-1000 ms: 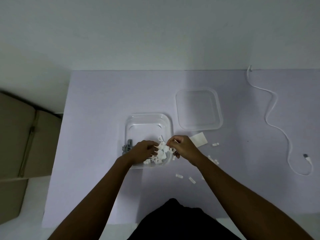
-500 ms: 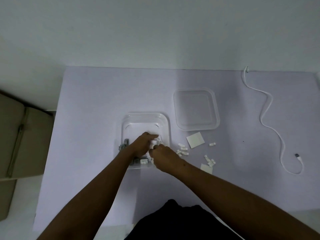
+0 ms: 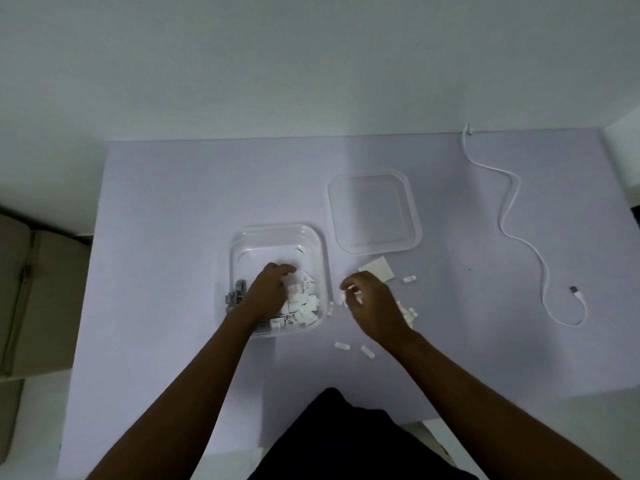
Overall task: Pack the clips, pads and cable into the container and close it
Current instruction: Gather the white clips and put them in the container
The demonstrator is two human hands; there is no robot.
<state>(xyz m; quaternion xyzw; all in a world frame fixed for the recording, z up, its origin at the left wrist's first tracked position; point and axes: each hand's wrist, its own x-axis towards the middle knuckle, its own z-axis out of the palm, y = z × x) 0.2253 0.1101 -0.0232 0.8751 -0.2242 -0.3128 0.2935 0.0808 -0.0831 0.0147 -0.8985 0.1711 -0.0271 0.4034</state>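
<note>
The clear container (image 3: 277, 233) stands mid-table, holding a pile of white clips (image 3: 303, 303) and some grey clips (image 3: 237, 293). My left hand (image 3: 270, 292) reaches into it, fingers loosely spread over the pile. My right hand (image 3: 372, 304) hovers just right of the container, its curled fingertips pinching small white clips (image 3: 350, 295). More loose clips (image 3: 408, 279) lie around it, two of them (image 3: 353, 348) nearer to me. A white pad (image 3: 377, 268) lies beyond the right hand. The white cable (image 3: 509, 209) snakes along the table's right side.
The clear lid (image 3: 374, 213) lies flat beyond and to the right of the container. A beige seat (image 3: 38, 299) stands off the table's left edge. My dark clothing (image 3: 346, 438) overlaps the near edge.
My right hand has left the container and moved right to the loose clips on the table. My left hand has stayed inside the container.
</note>
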